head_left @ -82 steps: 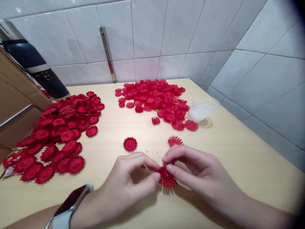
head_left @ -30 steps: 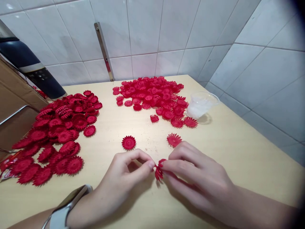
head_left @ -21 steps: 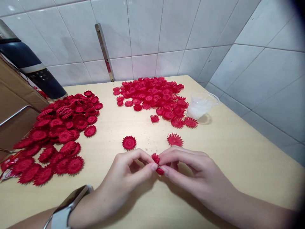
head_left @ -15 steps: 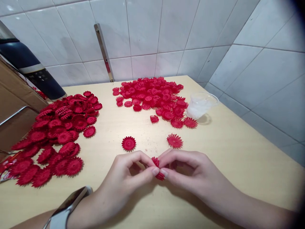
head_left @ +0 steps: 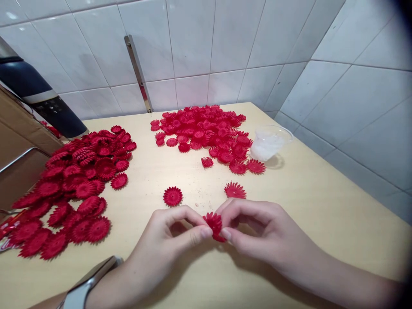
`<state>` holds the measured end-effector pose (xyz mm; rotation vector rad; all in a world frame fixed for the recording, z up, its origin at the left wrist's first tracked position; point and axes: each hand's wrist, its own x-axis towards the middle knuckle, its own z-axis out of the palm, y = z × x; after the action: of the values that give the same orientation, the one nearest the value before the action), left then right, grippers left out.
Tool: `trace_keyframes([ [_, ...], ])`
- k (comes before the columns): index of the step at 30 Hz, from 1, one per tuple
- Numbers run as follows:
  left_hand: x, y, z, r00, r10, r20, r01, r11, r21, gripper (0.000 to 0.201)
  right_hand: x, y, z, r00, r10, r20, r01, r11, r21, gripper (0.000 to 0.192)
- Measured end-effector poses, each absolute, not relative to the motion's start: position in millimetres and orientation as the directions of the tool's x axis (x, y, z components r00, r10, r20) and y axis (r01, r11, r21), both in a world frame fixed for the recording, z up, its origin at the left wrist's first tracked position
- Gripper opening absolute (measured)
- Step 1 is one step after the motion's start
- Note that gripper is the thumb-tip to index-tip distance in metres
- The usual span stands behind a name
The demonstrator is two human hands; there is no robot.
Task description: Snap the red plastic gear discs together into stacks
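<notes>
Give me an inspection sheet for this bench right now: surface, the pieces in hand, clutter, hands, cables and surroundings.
Surface: pale wooden table, small crumbs near the middle.
Job's things: one red flower piece pinched between both hands, above the table.
Clutter: left red pile; far red pile; two loose flowers and; clear plastic cup beside the far pile.
Hands: left hand and right hand, fingers closed on the piece; watch on the left wrist.
Cables: nothing seen.
Surroundings: white tiled walls, dark flask, cardboard box at left.

Both hands, left hand point(head_left: 167, 240) and right hand point(head_left: 260, 231), pinch one red flower point(head_left: 214, 224) between fingertips above the table point(head_left: 322, 206). Two loose flowers point(head_left: 173, 196) lie just beyond; red piles point(head_left: 80, 180) sit farther back.
</notes>
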<state>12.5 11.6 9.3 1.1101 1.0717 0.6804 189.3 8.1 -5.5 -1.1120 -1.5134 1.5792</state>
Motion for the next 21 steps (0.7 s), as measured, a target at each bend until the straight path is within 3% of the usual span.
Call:
trace_keyframes([
  [10, 9, 13, 9, 0.316, 0.888, -0.334, 0.190, 0.286, 0.939, 0.019, 198, 20, -4, -0.236, 0.971, -0.046, 0.207, 0.004, -0.978, 0.008],
  [21, 10, 16, 11, 0.278, 0.893, -0.353, 0.225, 0.297, 0.928, 0.021, 200, 34, -4, -0.075, 0.995, -0.067, 0.198, -0.051, -0.979, 0.004],
])
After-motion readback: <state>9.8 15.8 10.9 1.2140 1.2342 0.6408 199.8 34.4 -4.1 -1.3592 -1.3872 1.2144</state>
